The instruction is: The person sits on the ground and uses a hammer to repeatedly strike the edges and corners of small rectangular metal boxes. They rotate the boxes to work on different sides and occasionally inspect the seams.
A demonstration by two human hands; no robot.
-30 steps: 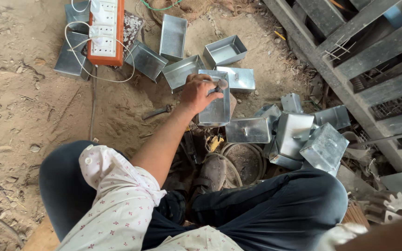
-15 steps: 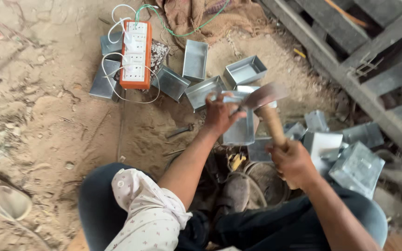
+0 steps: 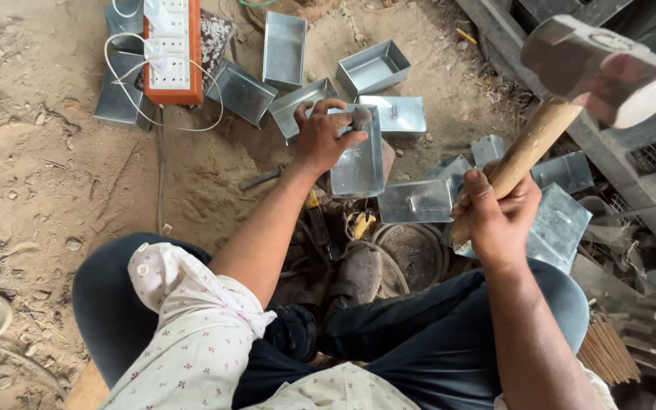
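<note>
Here you sit cross-legged on sandy ground, looking down past your knees in dark trousers and a pale flowered shirt sleeve. Your left hand (image 3: 326, 137) reaches forward and is clamped on the upper edge of a shiny metal box (image 3: 358, 156), fingers curled over its rim and thumb pressed against a small dark piece at the box's top corner. The box stands tilted on its side, just ahead of your feet, resting on something brownish beneath it.

Your right hand (image 3: 495, 216) is closed tight around the wooden handle of a hammer (image 3: 601, 68), gripping it low down. The hammer is raised high to the right of the box, its heavy steel head up near the camera and well apart from the box.

More metal boxes of the same kind lie scattered around: one open box (image 3: 373, 67) and another (image 3: 285, 49) farther ahead, a flat lidded one (image 3: 392, 114) just behind the held box, and several more piled beside your right hand (image 3: 563, 220). An orange power strip (image 3: 170, 53) with white sockets and a looping white cord lies on the ground to the upper left. A worn brown shoe (image 3: 354, 277) shows between your legs. Grey wooden slats (image 3: 647, 152) run along the right edge.
</note>
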